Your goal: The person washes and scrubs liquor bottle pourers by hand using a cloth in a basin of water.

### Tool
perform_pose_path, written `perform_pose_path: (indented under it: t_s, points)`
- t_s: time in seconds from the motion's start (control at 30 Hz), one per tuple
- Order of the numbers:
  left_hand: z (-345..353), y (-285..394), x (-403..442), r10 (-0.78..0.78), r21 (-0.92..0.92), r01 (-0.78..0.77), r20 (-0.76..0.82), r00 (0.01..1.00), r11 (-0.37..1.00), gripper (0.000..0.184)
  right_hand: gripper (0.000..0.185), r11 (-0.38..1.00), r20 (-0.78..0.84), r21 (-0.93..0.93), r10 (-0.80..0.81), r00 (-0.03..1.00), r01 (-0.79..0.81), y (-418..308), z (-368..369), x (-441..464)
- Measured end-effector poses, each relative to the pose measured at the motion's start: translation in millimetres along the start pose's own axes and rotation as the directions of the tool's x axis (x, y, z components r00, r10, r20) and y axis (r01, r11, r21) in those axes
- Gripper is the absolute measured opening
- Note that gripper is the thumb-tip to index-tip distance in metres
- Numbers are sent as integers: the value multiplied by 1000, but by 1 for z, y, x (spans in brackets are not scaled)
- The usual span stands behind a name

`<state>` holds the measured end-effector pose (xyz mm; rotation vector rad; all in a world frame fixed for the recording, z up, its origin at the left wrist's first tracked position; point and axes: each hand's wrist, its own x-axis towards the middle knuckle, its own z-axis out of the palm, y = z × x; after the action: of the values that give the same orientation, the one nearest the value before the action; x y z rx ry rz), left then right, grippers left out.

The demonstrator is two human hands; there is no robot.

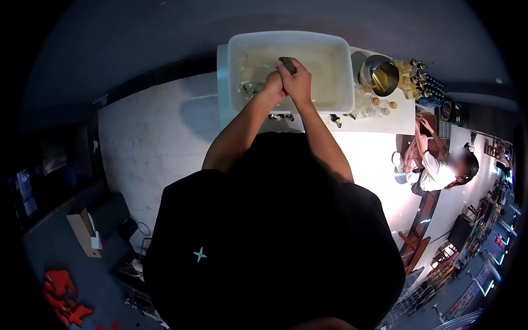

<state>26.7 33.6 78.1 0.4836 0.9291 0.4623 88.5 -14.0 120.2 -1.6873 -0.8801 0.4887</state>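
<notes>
Both hands meet above a white plastic tub that holds cloudy, yellowish water. My right hand is closed around a small dark grey lump, whose top pokes out above the fingers. Pressed against it from the left, my left hand has its fingers closed on the same lump. I cannot make out what the lump is. A clear glass item lies in the water at the tub's left side. Small dark-and-brass fittings rest on the table along the near side of the tub.
Right of the tub stands a metal pot with yellowish liquid. Small glass bottles with brass-coloured necks stand near it. More bottles with dark tops crowd the table's right end. Another person sits low at the right.
</notes>
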Motion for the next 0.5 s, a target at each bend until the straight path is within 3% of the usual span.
perform_pose_path:
  t_s: [0.07,0.17,0.27,0.33,0.37,0.47,0.5]
  points:
    - [-5,-3,-1,-32,-3,32,59,998,999,28,28,1000,-44,11,-12,999,13,7,1,2]
    - [-38,-17,24,-117,-24,123,179,977,992,28,25,991,-146,110,91,985,-75,0,-4,7]
    - [-43,-21,24,-184,-11,190,194,964,982,27,26,972,-229,234,42,972,13,10,5,13]
    - [-10,-12,-5,-140,2,142,184,973,990,25,27,976,-199,218,69,978,-25,21,13,11]
    - [-2,-14,-1,-140,-108,148,74,987,983,25,28,977,-185,209,83,979,-44,25,15,12]
    - [-45,-35,45,-135,-220,182,211,968,958,25,30,854,-28,489,222,975,-181,18,10,5]
    - [-30,-25,30,-129,-237,157,130,983,959,26,33,873,-68,453,236,969,-181,8,6,-1]
